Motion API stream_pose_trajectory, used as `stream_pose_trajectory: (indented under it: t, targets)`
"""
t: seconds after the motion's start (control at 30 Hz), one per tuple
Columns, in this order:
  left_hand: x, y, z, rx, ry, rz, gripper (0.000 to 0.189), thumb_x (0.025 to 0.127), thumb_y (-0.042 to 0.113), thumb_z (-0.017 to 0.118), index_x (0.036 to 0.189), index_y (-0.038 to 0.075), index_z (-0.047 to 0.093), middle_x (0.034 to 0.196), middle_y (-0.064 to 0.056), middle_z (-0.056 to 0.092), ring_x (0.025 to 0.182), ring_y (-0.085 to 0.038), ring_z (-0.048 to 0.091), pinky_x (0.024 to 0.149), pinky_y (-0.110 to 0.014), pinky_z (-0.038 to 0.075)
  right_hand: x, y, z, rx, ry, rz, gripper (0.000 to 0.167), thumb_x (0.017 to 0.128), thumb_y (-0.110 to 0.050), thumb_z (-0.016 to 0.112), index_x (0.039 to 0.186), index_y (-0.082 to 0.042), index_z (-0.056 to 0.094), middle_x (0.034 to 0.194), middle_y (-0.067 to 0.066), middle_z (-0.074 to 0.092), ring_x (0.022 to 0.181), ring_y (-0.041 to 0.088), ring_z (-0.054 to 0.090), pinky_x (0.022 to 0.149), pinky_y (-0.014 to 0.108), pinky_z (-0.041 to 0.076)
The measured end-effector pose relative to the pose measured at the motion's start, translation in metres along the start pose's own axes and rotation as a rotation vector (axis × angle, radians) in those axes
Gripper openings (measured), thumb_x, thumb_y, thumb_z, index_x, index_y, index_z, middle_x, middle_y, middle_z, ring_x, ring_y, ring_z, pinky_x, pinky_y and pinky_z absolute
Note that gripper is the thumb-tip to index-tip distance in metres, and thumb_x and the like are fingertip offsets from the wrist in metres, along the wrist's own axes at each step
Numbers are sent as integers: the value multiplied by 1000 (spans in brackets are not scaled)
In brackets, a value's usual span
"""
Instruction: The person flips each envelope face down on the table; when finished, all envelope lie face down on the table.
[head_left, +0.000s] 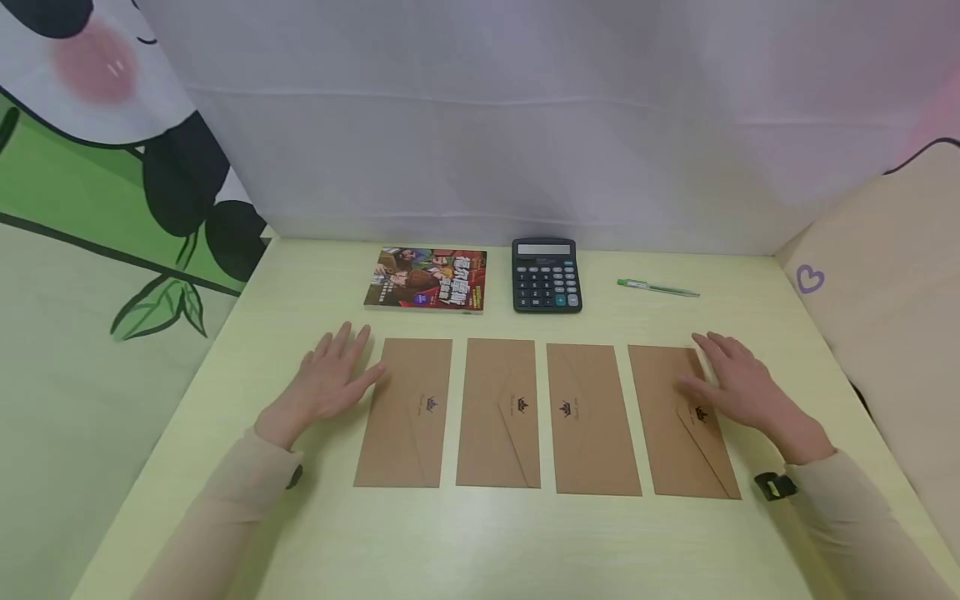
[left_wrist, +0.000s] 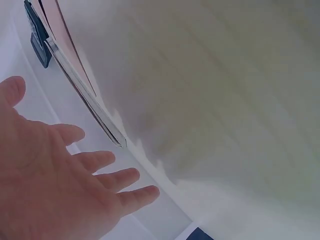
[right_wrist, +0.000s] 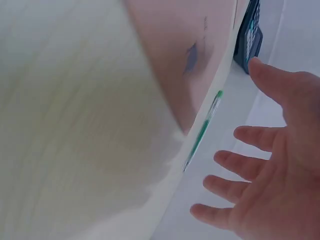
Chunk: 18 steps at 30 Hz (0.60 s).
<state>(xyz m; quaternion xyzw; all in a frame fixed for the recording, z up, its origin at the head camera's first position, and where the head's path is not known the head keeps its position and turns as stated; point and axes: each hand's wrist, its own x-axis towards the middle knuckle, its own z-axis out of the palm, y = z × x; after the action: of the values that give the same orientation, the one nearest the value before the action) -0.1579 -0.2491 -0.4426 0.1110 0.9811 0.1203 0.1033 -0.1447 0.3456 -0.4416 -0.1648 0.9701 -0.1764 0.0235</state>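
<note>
Several brown paper envelopes lie in a row on the table, each printed with a small dark crown. My left hand [head_left: 326, 383] is spread beside the leftmost envelope [head_left: 405, 417], its thumb overlapping that envelope's left edge in the head view. At the other end, my right hand [head_left: 742, 387] reaches over the upper right part of the rightmost envelope [head_left: 663, 433], fingers apart. Between them lie two middle envelopes, one on the left [head_left: 491, 433] and one on the right [head_left: 596, 450]. Both wrist views show palms with extended fingers and nothing held.
Behind the envelopes, a colourful book [head_left: 427, 279], a black calculator [head_left: 547, 277] and a green-tipped pen [head_left: 658, 288] lie along the back of the pale table [head_left: 495, 542]. A white cloth [head_left: 480, 167] hangs at the far edge, with printed cloth on both sides.
</note>
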Motion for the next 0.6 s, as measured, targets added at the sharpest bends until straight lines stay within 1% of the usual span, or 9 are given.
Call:
stream_pose_trajectory:
  t: [0.13,0.2,0.3,0.37,0.53,0.6]
  targets:
    - [-1,1,-1,-29,19,6,80,96,59,34,152,4,15,154,-28,4,134,-54,7,100,-69,11,9,-14,1,97,-10,-34,68,92,-33,63,141,5,35,138,29,39,125,48,33,96,62,28]
    - [-1,2,-1,-30,38,17,77,98,54,38,151,3,18,153,-29,7,134,-54,10,100,-68,14,15,-21,2,118,-10,-51,65,92,-32,64,141,3,38,136,26,42,124,45,37,96,60,30]
    - [-2,4,-3,-16,65,37,74,98,49,43,150,1,22,151,-31,12,132,-54,16,99,-67,20,23,-33,4,124,10,-76,60,92,-30,65,139,0,44,134,22,47,123,40,41,96,56,33]
    - [-1,5,-3,-17,90,52,72,98,45,47,149,0,25,149,-31,18,131,-53,21,99,-66,23,28,-42,4,128,3,-85,59,92,-31,65,138,-1,45,135,20,47,123,38,42,96,55,34]
    - [-2,6,-2,-69,144,64,66,96,39,54,145,-1,34,139,-31,35,125,-48,32,99,-60,29,38,-66,8,121,-40,-89,58,93,-34,62,139,-3,46,135,19,48,123,36,43,97,54,35]
    - [-4,8,-3,-89,162,67,63,96,37,55,142,-3,38,134,-32,40,122,-47,37,98,-59,31,42,-75,11,96,-37,-99,57,92,-33,64,138,-3,47,133,19,50,121,36,45,95,53,38]
